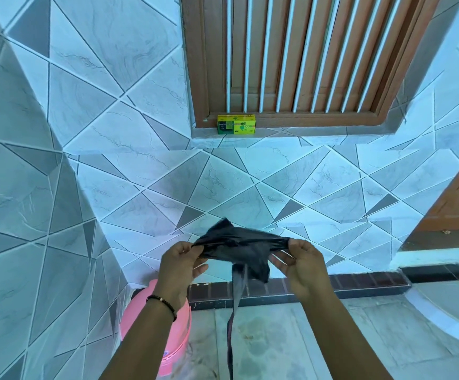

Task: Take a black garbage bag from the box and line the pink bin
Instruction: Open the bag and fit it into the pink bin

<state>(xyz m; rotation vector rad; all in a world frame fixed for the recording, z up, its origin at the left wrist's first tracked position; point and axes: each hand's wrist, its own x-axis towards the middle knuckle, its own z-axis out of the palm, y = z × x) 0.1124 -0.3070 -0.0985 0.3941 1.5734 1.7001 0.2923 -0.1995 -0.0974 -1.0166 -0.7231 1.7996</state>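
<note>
Both grips are pinching the black garbage bag (pixel 236 246): the left hand (pixel 180 266) and right hand (pixel 296 260) are stretching it apart, probably to find its mouth. The pink bin (pixel 168 349) is waiting at seven o'clock below; the box (pixel 236 124) is sitting at twelve o'clock on the sill.

pink bin (pixel 180 349) half hidden behind left forearm, box (pixel 236 124) print too small to read

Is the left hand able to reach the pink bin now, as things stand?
Probably yes, but not freely: the left hand and right hand both pinch the black bag. The pink bin stands just below the left forearm, nothing between.
</note>
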